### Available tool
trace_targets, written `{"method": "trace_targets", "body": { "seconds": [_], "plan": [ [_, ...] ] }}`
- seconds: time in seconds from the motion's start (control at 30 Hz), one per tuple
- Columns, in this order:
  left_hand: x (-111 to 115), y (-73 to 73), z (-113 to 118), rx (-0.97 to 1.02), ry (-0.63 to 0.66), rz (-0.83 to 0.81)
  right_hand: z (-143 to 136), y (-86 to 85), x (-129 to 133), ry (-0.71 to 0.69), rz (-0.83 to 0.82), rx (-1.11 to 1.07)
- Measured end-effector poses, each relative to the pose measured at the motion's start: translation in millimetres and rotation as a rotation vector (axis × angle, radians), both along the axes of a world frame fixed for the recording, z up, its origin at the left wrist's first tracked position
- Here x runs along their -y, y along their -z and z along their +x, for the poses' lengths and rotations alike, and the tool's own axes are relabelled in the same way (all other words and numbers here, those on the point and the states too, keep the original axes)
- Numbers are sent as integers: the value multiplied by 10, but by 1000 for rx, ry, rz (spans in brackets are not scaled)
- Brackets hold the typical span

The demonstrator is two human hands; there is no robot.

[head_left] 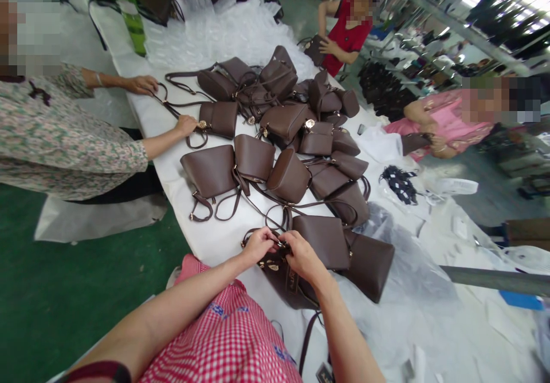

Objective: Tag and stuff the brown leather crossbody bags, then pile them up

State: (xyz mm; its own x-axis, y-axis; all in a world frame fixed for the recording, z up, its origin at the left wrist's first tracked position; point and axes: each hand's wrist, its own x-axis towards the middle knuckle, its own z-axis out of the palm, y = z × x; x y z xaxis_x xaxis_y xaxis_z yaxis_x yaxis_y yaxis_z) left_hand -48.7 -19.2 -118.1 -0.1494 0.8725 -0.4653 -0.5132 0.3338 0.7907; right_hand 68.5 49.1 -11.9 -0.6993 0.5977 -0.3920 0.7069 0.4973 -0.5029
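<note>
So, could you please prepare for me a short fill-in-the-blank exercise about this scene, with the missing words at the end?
1. The person's left hand and right hand meet at the top of a bag whose colour is ____.
2. The floor at the lower left of the picture is ____.
3. The person's checked garment is red and ____.
4. A co-worker in a flowered top stands on the ____ side of the picture.

Missing words: brown; green; white; left.
</note>
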Motion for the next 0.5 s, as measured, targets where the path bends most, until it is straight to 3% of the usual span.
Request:
{"method": "trace_targets", "body": {
  "seconds": [0.27, 0.5],
  "plan": [
    [6, -3, -97, 70, -49, -60, 106, 157, 91, 46, 196, -64],
    [42, 15, -112, -44, -65, -29, 12, 328, 106, 69, 164, -229]
  ]
}}
